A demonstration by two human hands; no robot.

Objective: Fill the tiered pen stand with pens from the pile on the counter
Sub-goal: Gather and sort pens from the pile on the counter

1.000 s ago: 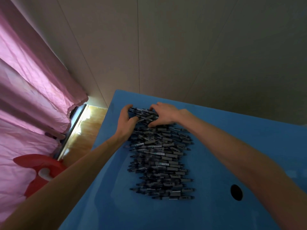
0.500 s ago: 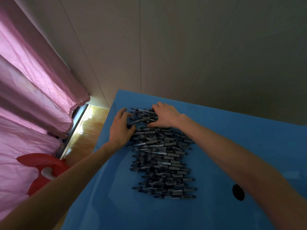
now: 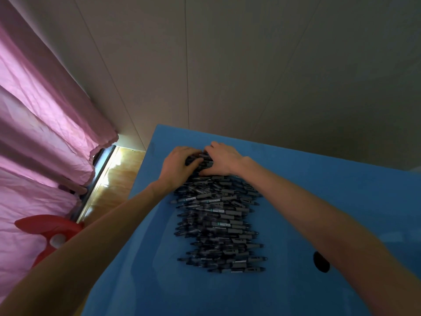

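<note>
A long pile of dark pens (image 3: 218,220) with grey grips lies across the middle of the blue counter (image 3: 296,201). Both my hands are at the pile's far end, close together. My left hand (image 3: 178,166) curls its fingers and thumb round a bunch of the farthest pens from the left. My right hand (image 3: 223,159) lies over the same pens from the right, fingers bent down over them and thumb tucked against their near side. The tiered pen stand is not in view.
A round dark hole (image 3: 321,262) sits in the counter at the right, beside my right forearm. A grey panelled wall rises behind the counter. Left of the counter are a pink curtain (image 3: 45,133), wooden floor (image 3: 114,183) and a red plastic object (image 3: 50,231).
My left hand lay flat beside the pile half a second ago; it has moved right onto the far pens and curled round them. My right hand has stayed on the far end.
</note>
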